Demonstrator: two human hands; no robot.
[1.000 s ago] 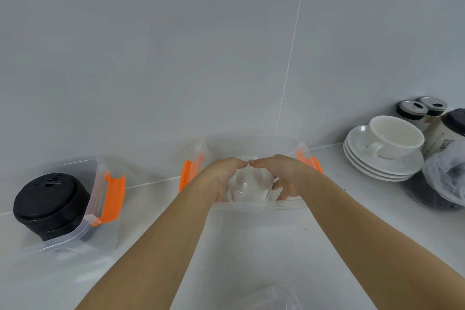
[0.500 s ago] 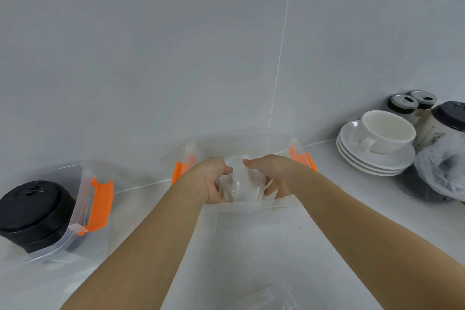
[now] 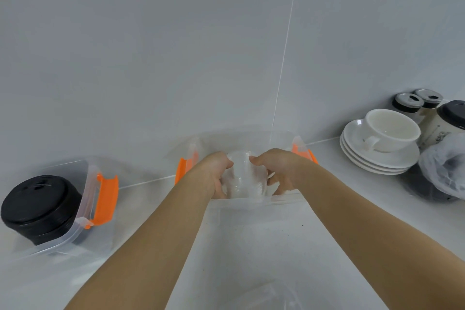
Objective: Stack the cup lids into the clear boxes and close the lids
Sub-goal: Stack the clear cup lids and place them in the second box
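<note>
A clear box (image 3: 279, 137) with orange side latches stands against the wall at the centre. Both hands reach into it and hold a stack of clear cup lids (image 3: 243, 178) between them. My left hand (image 3: 217, 171) grips the stack's left side and my right hand (image 3: 278, 170) its right side. The box's clear lid (image 3: 264, 234) lies flat on the counter in front, under my forearms. At the left, a second clear box (image 3: 83, 211) with an orange latch holds a stack of black cup lids (image 3: 40, 206).
At the right stand a white cup on stacked saucers (image 3: 380, 153), two small jars with metal tops (image 3: 415, 102), a black-lidded jar (image 3: 450, 121) and a plastic-wrapped dark object (image 3: 445, 168). A clear plastic item (image 3: 271, 297) shows at the bottom edge. A tiled wall is close behind.
The hands have spread slightly, showing more of the clear lid stack between them. The stack now sits a little higher in the box. The view shifted slightly.
</note>
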